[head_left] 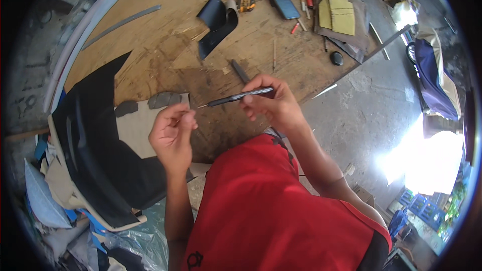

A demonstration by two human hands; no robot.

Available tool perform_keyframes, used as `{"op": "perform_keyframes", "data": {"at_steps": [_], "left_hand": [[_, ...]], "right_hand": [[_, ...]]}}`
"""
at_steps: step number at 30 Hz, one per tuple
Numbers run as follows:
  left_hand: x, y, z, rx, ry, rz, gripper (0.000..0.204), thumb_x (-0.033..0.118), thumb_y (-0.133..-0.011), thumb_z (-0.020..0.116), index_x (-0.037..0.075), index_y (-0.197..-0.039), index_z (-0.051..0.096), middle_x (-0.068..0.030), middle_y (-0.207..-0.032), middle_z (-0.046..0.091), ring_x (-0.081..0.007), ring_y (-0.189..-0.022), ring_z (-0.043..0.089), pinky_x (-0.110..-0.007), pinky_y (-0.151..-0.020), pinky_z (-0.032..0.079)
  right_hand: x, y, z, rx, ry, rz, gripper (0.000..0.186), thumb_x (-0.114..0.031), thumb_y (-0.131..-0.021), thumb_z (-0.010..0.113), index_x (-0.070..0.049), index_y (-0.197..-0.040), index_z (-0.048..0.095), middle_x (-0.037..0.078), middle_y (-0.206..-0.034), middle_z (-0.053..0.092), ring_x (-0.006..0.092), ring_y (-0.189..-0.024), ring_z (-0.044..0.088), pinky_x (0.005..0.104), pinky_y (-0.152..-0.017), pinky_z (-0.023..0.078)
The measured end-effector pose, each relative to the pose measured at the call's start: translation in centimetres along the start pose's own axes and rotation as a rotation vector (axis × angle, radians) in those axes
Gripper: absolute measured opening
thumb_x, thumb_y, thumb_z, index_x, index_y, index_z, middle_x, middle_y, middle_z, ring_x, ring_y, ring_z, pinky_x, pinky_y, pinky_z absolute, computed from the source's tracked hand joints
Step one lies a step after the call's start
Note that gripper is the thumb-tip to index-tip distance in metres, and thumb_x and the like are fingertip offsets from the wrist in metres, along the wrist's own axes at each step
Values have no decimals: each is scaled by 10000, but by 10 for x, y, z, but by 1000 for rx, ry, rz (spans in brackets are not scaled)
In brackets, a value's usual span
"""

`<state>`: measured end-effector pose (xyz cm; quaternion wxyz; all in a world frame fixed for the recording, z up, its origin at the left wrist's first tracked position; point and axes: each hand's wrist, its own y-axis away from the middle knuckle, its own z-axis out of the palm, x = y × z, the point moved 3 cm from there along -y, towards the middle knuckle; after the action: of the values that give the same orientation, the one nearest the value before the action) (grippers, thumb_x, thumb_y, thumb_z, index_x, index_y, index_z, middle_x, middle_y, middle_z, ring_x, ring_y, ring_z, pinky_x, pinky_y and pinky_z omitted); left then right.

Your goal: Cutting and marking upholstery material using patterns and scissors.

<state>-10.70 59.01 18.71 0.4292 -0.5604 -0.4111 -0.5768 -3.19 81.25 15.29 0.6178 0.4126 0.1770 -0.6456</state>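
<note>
A dark pen (236, 97) with a silvery patterned end lies across the fingers of my right hand (271, 101), which grips it near that end. Its thin tip points left toward my left hand (173, 133). The thumb and fingertips of the left hand are pinched together beside the tip; whether they hold something small cannot be made out. Just beyond the pen, a flat grey metal strip (240, 71) rests on the wooden table (165, 65). To the left of my left hand are a beige piece (135, 130) and dark rounded pieces (164, 100).
A large black moulded panel (95, 140) stands at the left. Across the table lie black strips (217, 25), a tape measure (245, 4), a phone (283, 4), a round black object (337, 58) and yellow sandpaper-like sheets (341, 15). Clear plastic (143, 241) is at lower left.
</note>
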Motion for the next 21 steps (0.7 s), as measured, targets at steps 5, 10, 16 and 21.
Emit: {"op": "perform_keyframes", "data": {"at_steps": [5,10,16,21], "left_hand": [[-1,2,1,-58,-118,94,310,-52,-922,714,-35,-1230,698,-86,-955,704,-123,-796,597,-225,-732,480],[5,1,1,-85,-109,168,246,-50,-939,699,-56,-1186,695,-102,-951,694,-127,-798,583,-219,-747,487],[14,1,7,-93,-239,311,180,-38,-916,715,-16,-1093,730,-61,-945,697,-123,-778,570,-226,-731,462],[17,5,0,76,-293,325,117,-7,-930,715,-17,-1046,721,-54,-937,698,-121,-772,562,-219,-728,456]], "right_hand": [[4,0,0,-54,-97,31,145,42,-942,686,41,-1085,661,165,-842,741,156,-586,664,239,-539,545],[6,0,3,-72,-93,23,138,42,-955,665,45,-1092,652,168,-842,739,152,-583,662,226,-536,546],[7,3,7,-87,-79,-2,120,28,-965,662,42,-1083,656,165,-822,736,151,-564,655,223,-510,536],[2,10,-5,-1,-102,-11,79,-13,-952,728,27,-1012,696,143,-790,741,135,-545,656,211,-484,541]]}}
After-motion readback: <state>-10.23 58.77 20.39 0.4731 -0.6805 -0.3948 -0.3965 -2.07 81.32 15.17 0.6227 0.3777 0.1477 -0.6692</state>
